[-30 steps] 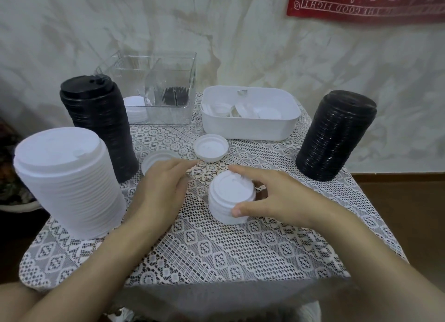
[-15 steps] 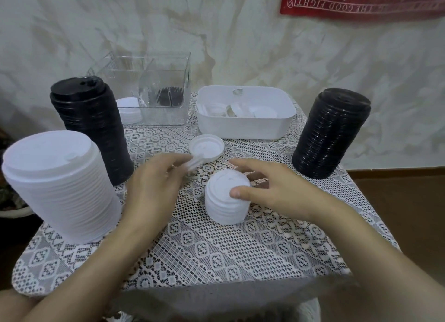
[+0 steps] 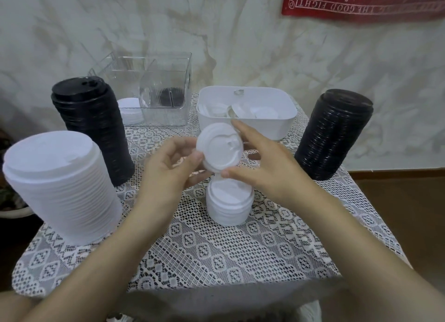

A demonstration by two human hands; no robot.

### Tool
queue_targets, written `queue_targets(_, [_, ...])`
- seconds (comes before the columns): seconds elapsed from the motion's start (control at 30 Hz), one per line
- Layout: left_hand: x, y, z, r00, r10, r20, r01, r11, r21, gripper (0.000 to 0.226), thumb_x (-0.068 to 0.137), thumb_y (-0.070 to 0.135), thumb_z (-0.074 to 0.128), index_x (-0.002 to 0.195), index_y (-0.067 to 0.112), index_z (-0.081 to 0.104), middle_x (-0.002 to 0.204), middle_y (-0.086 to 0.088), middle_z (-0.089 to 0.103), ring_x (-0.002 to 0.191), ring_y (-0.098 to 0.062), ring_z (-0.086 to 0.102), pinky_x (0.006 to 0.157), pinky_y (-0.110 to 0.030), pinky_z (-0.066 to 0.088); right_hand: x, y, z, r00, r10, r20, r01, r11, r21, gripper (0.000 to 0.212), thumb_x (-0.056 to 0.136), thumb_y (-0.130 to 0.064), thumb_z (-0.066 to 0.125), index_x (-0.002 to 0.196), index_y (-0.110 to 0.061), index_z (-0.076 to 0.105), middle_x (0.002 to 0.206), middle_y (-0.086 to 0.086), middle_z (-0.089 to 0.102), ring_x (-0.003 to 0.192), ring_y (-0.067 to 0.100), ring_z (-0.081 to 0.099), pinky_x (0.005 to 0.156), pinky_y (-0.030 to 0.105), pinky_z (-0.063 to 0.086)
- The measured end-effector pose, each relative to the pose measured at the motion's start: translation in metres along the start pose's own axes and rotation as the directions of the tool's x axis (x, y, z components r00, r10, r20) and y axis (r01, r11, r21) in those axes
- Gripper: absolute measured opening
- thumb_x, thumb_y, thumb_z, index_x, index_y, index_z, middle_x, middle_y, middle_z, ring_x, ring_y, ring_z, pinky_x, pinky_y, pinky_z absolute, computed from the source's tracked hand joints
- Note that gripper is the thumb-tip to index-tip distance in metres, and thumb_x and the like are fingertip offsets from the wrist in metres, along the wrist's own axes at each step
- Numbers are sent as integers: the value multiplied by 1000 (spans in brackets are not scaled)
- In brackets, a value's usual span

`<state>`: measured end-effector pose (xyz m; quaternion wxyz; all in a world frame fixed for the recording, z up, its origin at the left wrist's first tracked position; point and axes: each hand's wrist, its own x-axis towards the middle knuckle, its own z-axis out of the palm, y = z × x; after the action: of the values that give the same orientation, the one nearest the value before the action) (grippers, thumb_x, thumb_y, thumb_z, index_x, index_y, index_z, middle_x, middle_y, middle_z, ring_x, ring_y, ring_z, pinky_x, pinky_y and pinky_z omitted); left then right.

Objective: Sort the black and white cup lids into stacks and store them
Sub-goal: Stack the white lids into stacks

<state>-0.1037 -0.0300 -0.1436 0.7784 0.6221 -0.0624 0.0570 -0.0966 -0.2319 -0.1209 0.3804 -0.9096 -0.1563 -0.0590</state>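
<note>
Just below the fingers a stack of white lids is standing, and above it both hands are holding one lid tilted. The left hand is pinching one rim edge between thumb and curled fingers, while the right hand is spanning the opposite edge, thumb low, forefinger high. The lid is likely handling as light, thin and springy, so rim holds are suiting it best; beyond the fingertips a bin is sitting.

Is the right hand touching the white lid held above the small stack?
Touching. Head view: the right hand pinches the white lid between thumb and forefinger.
</note>
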Motion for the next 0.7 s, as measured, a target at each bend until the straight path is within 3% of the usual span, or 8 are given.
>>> queue_targets(0.1, [-4,-3,4,999,27,-25,-25,998,64,21,97,1,62,111,17,66,86,0,69,76,-12,73,67,-25,61,-4,0,-6,1000,-27,3,27,995,-98,93,79,-50,84,156,-50,31,147,-17,54,125,5,55,111,41,45])
queue_targets(0.2, [-6,-2,5,997,64,-31,-61,995,74,26,97,2,64,116,20,63,80,3,71,73,-14,73,65,-28,61,-6,0,-9,998,-50,42,57,980,-188,90,80,-52,81,154,-48,31,141,-15,54,111,4,52,104,38,46])
queue_targets(0.27, [-7,-3,3,993,114,-32,-108,983,148,27,95,9,69,117,23,64,85,4,75,79,-13,75,68,-29,61,-7,-1,-12,998,-66,18,68,980,-189,87,79,-54,80,152,-46,34,130,-17,56,97,3,54,96,34,49])
queue_targets(0.33, [-8,-7,-2,989,150,-7,-142,953,268,27,94,23,73,119,30,65,102,8,77,97,-12,74,82,-38,61,-9,-1,-18,998,-55,-26,52,993,-105,81,78,-56,81,147,-48,41,118,-24,58,94,1,59,90,30,52])
queue_targets(0.43, [-12,-15,-11,992,110,54,-122,911,393,23,101,26,65,122,35,66,123,18,71,116,-7,67,100,-46,56,-10,7,-27,997,33,64,-33,999,1,64,73,-62,81,129,-55,51,112,-29,64,97,-2,63,93,33,55])
queue_targets(0.6, [-19,-21,-15,981,23,194,-107,893,438,34,104,25,58,135,40,60,136,22,63,128,2,57,108,-31,49,-19,16,-14,975,63,211,-73,997,39,75,62,-74,77,129,-46,56,121,-28,63,111,-4,60,97,39,55])
queue_targets(0.7, [-21,-24,-14,961,-28,276,-109,876,469,42,100,46,61,141,41,57,138,22,62,128,5,56,109,-28,49,-23,17,-5,965,82,248,-88,996,14,78,62,-77,76,130,-48,52,124,-30,60,114,-5,58,98,39,55])
